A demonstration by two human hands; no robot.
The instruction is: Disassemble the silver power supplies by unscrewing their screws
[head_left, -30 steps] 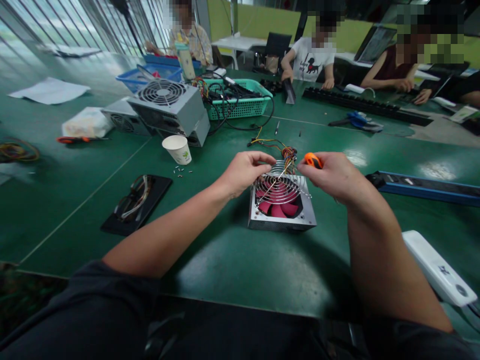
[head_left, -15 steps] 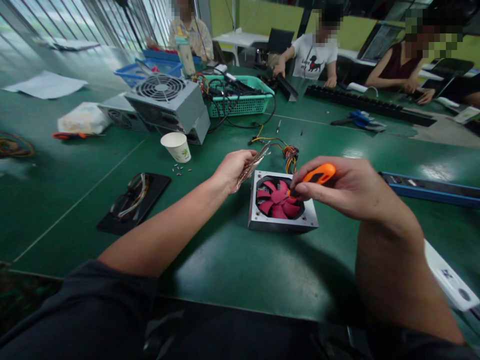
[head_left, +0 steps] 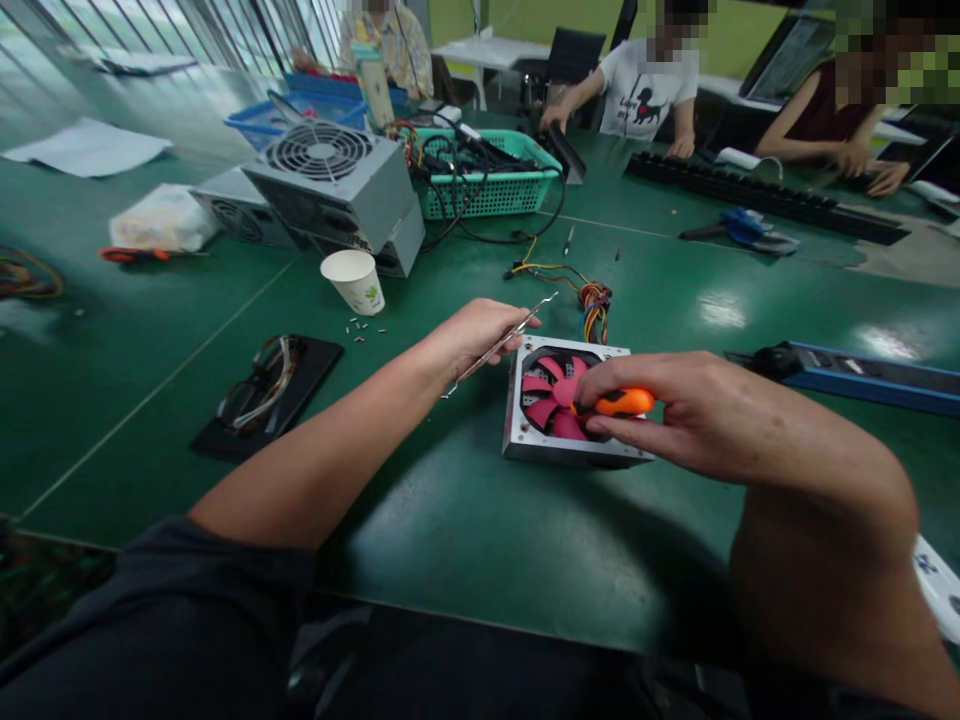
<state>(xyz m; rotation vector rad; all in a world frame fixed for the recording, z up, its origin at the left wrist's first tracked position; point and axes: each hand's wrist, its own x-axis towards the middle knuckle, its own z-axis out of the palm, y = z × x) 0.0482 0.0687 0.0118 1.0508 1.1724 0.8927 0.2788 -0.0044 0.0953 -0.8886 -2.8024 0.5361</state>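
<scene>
A silver power supply unit [head_left: 570, 450] with a red fan [head_left: 551, 392] lies on the green table [head_left: 480, 540] in front of me; its coloured wires [head_left: 592, 295] trail off behind it. My left hand [head_left: 480, 335] is closed on the wire fan grille [head_left: 499, 345], which it holds edge-on to the left of the unit. My right hand [head_left: 675, 410] grips an orange-handled screwdriver [head_left: 619, 402] right over the bare fan.
A paper cup [head_left: 354, 280] and small screws [head_left: 364, 327] sit to the left. Behind them stand two grey power supplies [head_left: 330, 195], a green basket of cables [head_left: 487, 180] and a blue bin [head_left: 296, 110]. A black plate with wires [head_left: 266, 395] lies left; a blue power strip [head_left: 862, 370] right. Three other people sit across the table.
The grille has come off the unit: my left hand lifted it away to the left and turned it edge-on. My right hand dropped with the screwdriver over the fan.
</scene>
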